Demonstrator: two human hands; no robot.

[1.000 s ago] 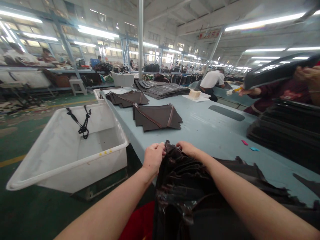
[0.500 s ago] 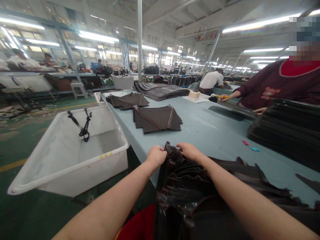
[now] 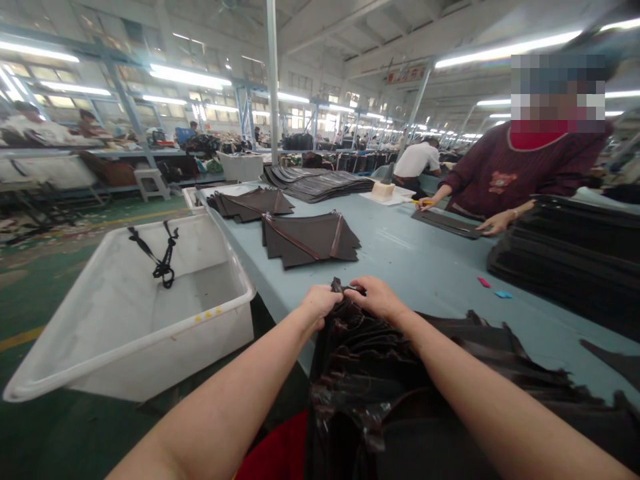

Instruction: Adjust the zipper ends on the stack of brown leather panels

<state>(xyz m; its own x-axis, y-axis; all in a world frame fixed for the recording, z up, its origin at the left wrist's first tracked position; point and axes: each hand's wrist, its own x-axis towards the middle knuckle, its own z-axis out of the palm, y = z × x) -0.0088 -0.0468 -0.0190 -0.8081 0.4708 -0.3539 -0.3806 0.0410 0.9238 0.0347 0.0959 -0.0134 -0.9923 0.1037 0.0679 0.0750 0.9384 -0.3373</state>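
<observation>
A long pile of dark brown pieces lies at the near edge of the blue-green table, reaching to the right. At the pile's far left end, my left hand is closed on the edge of a dark piece. Close beside it, my right hand pinches the same bunched edge, fingers bent. Beyond both hands, flat dark pieces with brown strips rest on the table, and a similar stack sits farther back to the left.
On the left stands a white bin with black straps. A co-worker at the right handles a dark panel beside a tall dark stack. Pink and blue bits lie nearby.
My two hands have come closer together at the pile's end. The co-worker's brush hand has moved left over the dark panel, and the view has shifted slightly right.
</observation>
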